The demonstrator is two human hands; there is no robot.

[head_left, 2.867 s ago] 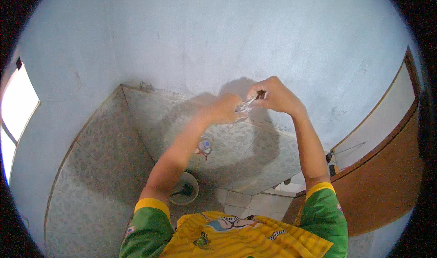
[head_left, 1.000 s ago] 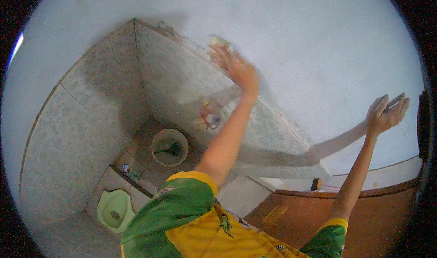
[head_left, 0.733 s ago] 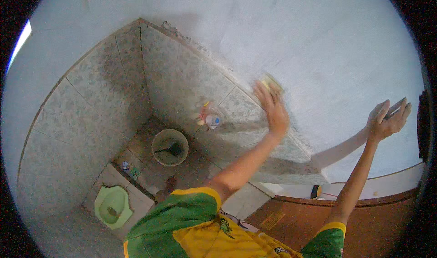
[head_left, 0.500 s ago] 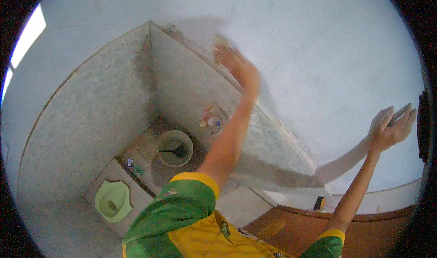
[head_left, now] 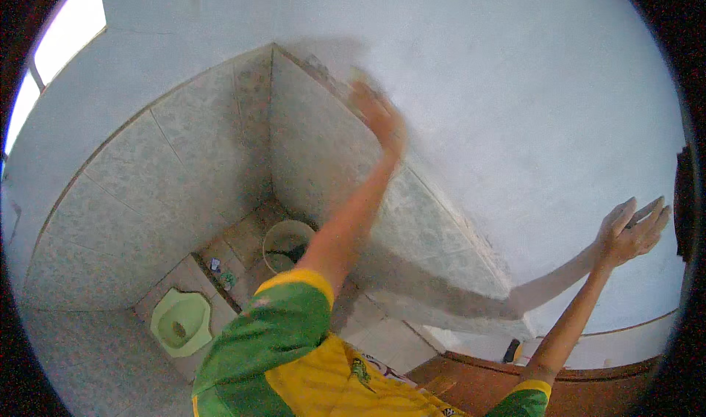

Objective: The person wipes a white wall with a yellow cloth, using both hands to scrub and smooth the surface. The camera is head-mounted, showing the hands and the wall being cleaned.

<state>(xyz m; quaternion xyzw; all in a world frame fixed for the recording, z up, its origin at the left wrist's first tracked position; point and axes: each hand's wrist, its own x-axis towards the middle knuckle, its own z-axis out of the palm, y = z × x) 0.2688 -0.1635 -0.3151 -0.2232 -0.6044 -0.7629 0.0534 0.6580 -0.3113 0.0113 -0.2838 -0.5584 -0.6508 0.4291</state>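
My left hand (head_left: 378, 117) is smeared by motion at the top edge of the tiled wall (head_left: 316, 123), close to the corner. Its fingers appear to press a small pale yellowish piece (head_left: 358, 76) against the white plaster; what that piece is cannot be made out. Farther right, my right hand (head_left: 634, 232) lies against the white wall (head_left: 515, 137). Its fingers are stretched and spread, holding nothing, with a shadow beside them. Chipped, rough plaster (head_left: 471, 229) runs along the top of the tiles.
Below, a pale bucket (head_left: 288, 227) holding something dark is partly behind my left arm. A green squat toilet (head_left: 181, 324) is set into the floor at the lower left, near small packets (head_left: 226, 279). A brown wooden surface (head_left: 478, 376) lies lower right; a bright window (head_left: 71, 31) upper left.
Along the tile edge, my left hand has shifted closer to the corner. The view has turned slightly, and my left arm now covers the small items on the tiled wall. My right hand stays against the wall.
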